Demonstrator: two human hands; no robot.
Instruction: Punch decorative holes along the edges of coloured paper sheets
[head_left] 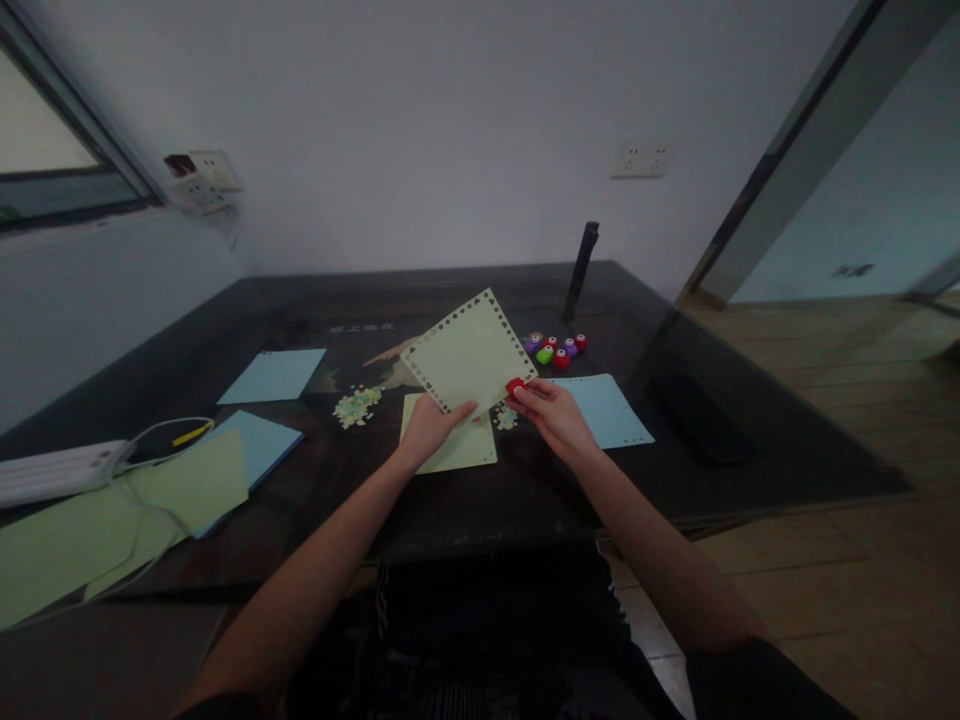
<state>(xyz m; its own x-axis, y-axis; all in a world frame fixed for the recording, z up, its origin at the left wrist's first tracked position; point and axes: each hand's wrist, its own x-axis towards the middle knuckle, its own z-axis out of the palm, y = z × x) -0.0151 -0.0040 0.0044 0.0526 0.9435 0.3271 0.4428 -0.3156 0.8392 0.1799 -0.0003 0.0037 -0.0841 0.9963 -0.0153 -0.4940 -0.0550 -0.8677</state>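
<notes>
My left hand (431,425) holds a pale green paper sheet (469,352) by its lower corner, lifted above the dark table (525,490). Small holes are punched along the sheet's edges. My right hand (551,410) grips a small red paper punch (514,387) at the sheet's right edge. Another pale green sheet (457,450) lies flat under my hands. A light blue sheet (611,410) with a punched edge lies just right of my right hand.
Several small coloured punches (555,348) sit behind the sheets. Paper scraps (358,405) are piled to the left. More blue (274,375) and green (112,520) sheets, a white power strip (56,470), a black upright object (581,270) and a dark flat object (701,420) lie around.
</notes>
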